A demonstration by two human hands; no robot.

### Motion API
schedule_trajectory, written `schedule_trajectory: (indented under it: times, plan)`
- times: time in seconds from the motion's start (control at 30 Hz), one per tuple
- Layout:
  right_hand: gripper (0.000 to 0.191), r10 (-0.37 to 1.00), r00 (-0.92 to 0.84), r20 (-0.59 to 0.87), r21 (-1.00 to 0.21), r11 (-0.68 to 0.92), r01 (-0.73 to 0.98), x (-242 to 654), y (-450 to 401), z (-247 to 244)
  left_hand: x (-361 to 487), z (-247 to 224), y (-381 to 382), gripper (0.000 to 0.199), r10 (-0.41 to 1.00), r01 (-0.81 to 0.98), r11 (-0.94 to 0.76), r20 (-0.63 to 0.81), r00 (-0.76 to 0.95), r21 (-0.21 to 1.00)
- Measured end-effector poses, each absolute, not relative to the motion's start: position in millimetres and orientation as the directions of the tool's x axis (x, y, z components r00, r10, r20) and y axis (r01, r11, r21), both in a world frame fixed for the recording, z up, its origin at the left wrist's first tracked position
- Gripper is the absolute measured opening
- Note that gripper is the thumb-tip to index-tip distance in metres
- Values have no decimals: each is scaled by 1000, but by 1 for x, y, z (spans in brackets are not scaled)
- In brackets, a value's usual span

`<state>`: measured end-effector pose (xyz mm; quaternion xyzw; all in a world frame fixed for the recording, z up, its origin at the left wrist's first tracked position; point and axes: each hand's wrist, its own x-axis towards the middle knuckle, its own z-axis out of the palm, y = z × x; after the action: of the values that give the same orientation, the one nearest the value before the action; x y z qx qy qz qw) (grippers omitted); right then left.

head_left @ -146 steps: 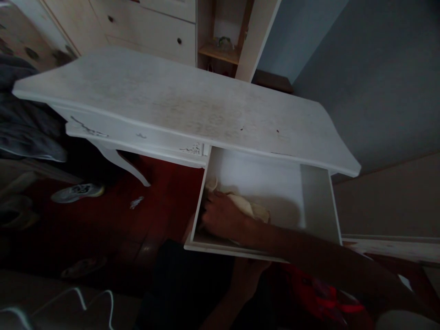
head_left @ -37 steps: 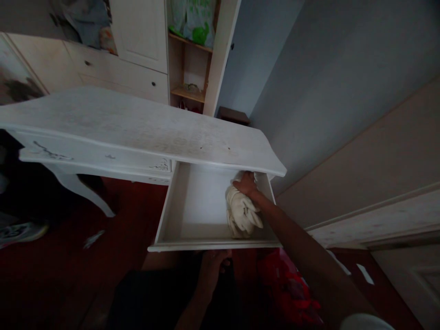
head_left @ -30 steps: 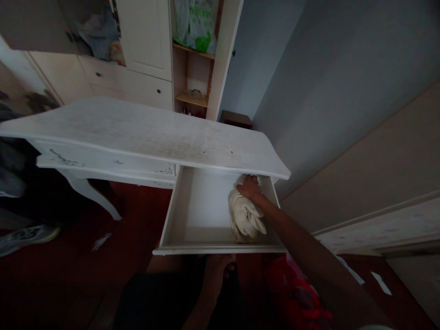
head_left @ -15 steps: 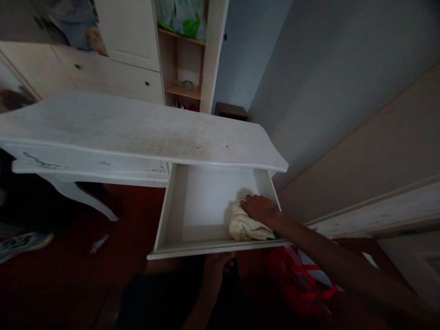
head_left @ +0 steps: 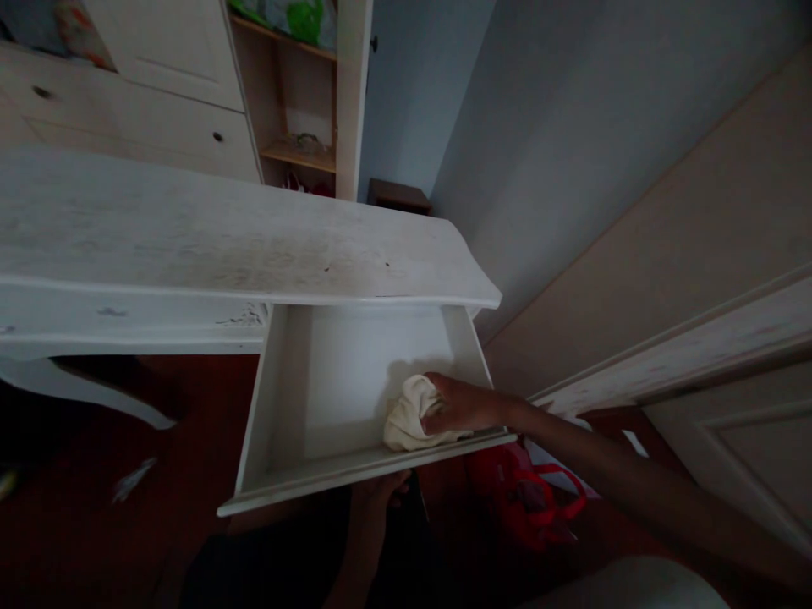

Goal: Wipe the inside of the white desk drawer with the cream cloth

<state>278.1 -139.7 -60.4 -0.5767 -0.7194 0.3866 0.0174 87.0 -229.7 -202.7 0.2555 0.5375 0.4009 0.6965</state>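
A white drawer (head_left: 342, 385) is pulled out from the white table (head_left: 254, 237), whose top has dark smudges. Inside the drawer, at its front right corner, my right hand (head_left: 460, 404) grips a crumpled cream cloth (head_left: 406, 414), thumb and fingers wrapped on its right side. Below the drawer's front panel is my left hand (head_left: 379, 491), partly hidden under the edge. Its fingers look curled, but what they hold, if anything, is too dark to make out.
A red bag (head_left: 523, 499) lies on the dark red floor right of the drawer. Behind the table stands a white cabinet (head_left: 171, 101) with open shelves. A wall (head_left: 609, 152) runs along the right side. A curved table leg (head_left: 95, 393) is at the left.
The view has shifted, so the table and drawer appear further left. My right hand has turned and now grips the cloth from its right side; the cloth is bunched differently.
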Motion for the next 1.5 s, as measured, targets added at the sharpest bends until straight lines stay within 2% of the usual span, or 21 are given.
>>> schedule_trajectory:
  times: [0.13,0.27,0.4,0.5,0.6,0.7,0.8,0.9,1.17,1.33,1.5]
  plan:
    - [75,909,-341,-240,-550,163,819,249,-139,-75,85,-204,-229,40,834,-263,549,-540,113,793]
    - [76,879,-476,-29,-488,403,774,205,-126,-83,86,-205,-227,43,826,-252,562,-553,113,788]
    - [68,674,-725,144,-222,736,640,156,-102,-90,86,-204,-225,45,817,-235,575,-567,106,784]
    - [37,564,-804,188,-35,822,569,127,-78,-99,85,-204,-224,45,823,-226,567,-558,107,792]
    - [22,593,-785,178,33,794,607,114,-50,-108,85,-204,-224,44,819,-236,572,-562,116,785]
    - [25,717,-678,164,35,683,730,121,-27,-109,85,-204,-223,44,808,-245,588,-573,136,771]
    - [28,858,-506,95,45,504,863,141,-14,-100,85,-203,-223,43,816,-245,578,-560,144,778]
    - [34,922,-385,40,68,381,922,169,-14,-88,86,-200,-225,43,820,-235,572,-555,140,786]
    - [36,978,-125,-168,182,155,971,253,-38,-66,86,-193,-227,43,831,-257,556,-532,162,790]
    - [35,949,-89,-301,225,162,961,267,-61,-59,86,-193,-228,43,827,-252,562,-545,142,788]
    - [34,897,-97,-431,208,204,957,255,-89,-60,87,-195,-229,46,827,-249,562,-544,141,789]
